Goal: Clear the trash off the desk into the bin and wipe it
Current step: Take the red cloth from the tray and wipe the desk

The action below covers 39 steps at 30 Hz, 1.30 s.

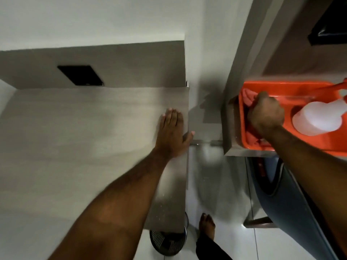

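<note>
1. The left hand [171,135] lay flat, fingers together and palm down, on the right edge of the grey table [84,137], grasping nothing; its thumb hung just over the edge.
2. Over on the right, the right hand [265,113] was down inside the orange tray [281,87], fingers curled around the pink cloth [248,97] bunched at the tray's left end.
3. A white spray bottle [317,119] lay in that same tray, just beside the clenched hand, its nozzle end too blurred to read.
4. The tray sat on a ledge well apart from the table, with a gap of floor between.
5. Below the table's near corner, a round metal bin [167,241] stood on the tiled floor, partly hidden by the tabletop.
6. A bare foot [207,225] was planted just beside the bin.
7. A black flat panel [80,75] rested against the table's back wall.
</note>
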Motion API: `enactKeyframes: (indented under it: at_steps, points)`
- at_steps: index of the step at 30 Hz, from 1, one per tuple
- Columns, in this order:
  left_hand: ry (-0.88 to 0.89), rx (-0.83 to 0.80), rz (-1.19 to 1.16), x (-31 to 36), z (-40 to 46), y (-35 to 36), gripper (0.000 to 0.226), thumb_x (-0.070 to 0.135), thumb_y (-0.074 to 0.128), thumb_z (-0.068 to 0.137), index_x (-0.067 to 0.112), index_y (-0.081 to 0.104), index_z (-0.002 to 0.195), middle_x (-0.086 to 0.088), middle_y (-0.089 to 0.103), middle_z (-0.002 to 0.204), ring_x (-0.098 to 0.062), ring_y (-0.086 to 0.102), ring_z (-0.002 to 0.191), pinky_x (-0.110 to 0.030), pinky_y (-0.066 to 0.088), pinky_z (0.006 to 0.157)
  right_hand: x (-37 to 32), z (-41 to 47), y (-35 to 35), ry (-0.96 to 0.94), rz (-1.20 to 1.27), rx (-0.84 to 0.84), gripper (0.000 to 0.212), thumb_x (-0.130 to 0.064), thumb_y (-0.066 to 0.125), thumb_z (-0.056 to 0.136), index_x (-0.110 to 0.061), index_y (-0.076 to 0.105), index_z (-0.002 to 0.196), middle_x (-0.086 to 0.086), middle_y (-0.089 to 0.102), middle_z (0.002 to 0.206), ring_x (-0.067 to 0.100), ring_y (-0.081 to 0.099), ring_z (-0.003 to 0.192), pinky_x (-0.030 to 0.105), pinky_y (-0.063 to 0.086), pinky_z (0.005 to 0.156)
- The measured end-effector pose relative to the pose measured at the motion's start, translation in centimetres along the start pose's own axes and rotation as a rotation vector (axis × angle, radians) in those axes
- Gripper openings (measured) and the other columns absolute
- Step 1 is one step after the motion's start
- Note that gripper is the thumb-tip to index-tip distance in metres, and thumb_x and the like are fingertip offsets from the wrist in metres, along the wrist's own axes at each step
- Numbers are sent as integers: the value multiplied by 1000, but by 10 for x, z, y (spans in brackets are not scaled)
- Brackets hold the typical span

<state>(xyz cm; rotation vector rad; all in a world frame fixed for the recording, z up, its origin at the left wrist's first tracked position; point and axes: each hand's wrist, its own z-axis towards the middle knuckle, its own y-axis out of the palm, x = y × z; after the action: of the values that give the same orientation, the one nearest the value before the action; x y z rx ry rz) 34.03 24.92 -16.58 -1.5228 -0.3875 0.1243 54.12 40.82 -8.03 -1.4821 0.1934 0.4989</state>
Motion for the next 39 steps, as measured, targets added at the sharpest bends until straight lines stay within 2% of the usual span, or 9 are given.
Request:
enactKeyframes:
  at_steps: [6, 10, 15, 19, 24, 27, 31, 34, 39]
  points:
    - [147, 383, -173, 22, -107, -34, 55, 27, 46, 98, -5, 45, 142, -26, 46, 149, -38, 38, 144, -52, 25, 123, 4, -137, -14, -240, 273, 307, 21, -18, 54, 76, -21, 52, 97, 3, 59, 76, 24, 53, 69, 33, 38, 61]
    - [232, 552, -182, 24, -239, 1, 47, 16, 48, 93, 0, 47, 137, -23, 57, 140, -37, 45, 138, -52, 27, 122, 30, -273, 36, -68, 425, 107, 16, -27, 56, 77, -25, 55, 93, -4, 60, 71, 19, 58, 66, 30, 48, 65]
    - [370, 469, -83, -12, -378, 121, 41, 20, 58, 90, 10, 56, 129, -13, 58, 131, -32, 55, 124, -51, 42, 111, 87, -399, 172, 322, 453, -176, 34, -59, 70, 74, -28, 57, 85, -7, 68, 69, 16, 67, 66, 35, 56, 65]
    - [18, 18, -191, -55, -441, 236, 63, 17, 64, 78, 2, 48, 137, -21, 57, 134, -37, 51, 124, -49, 39, 111, 119, -452, 277, 491, 522, -350, 29, -26, 75, 74, -26, 61, 99, -9, 67, 79, 23, 68, 74, 32, 56, 64]
    - [-1067, -464, -617, -88, -456, 365, 90, 47, 65, 86, -5, 24, 147, -24, 36, 151, -40, 36, 139, -45, 34, 115, 149, -476, 367, 533, 528, -527, 46, -8, 56, 65, -11, 56, 111, 4, 63, 86, 24, 59, 75, 37, 48, 69]
    - [-1519, -454, -1053, -90, -441, 412, 91, 55, 76, 75, -1, 36, 135, -20, 50, 139, -38, 51, 128, -46, 44, 108, 158, -481, 386, 410, 393, -478, 61, -17, 45, 59, -15, 51, 120, 0, 61, 92, 21, 54, 76, 28, 40, 70]
    - [-1598, -381, -1481, -90, -429, 442, 53, 34, 70, 87, 6, 52, 127, -20, 65, 125, -38, 68, 108, -50, 60, 88, 167, -486, 400, 421, 396, -642, 57, -16, 53, 66, -12, 50, 123, 10, 65, 105, 30, 61, 89, 37, 50, 75]
    - [-1481, -425, -1367, -94, -422, 425, 42, 22, 67, 80, 5, 63, 118, -23, 71, 115, -42, 71, 98, -53, 63, 77, 165, -482, 403, 443, 464, -760, 48, 3, 55, 82, -14, 53, 127, 15, 66, 116, 36, 63, 105, 52, 55, 90]
    - [-1489, -333, -1331, -88, -429, 320, 28, 10, 63, 88, 2, 64, 115, -23, 72, 111, -40, 73, 94, -54, 64, 77, 127, -472, 338, 383, 537, -694, 53, 4, 56, 79, -25, 60, 124, 5, 70, 113, 28, 66, 103, 51, 55, 93]
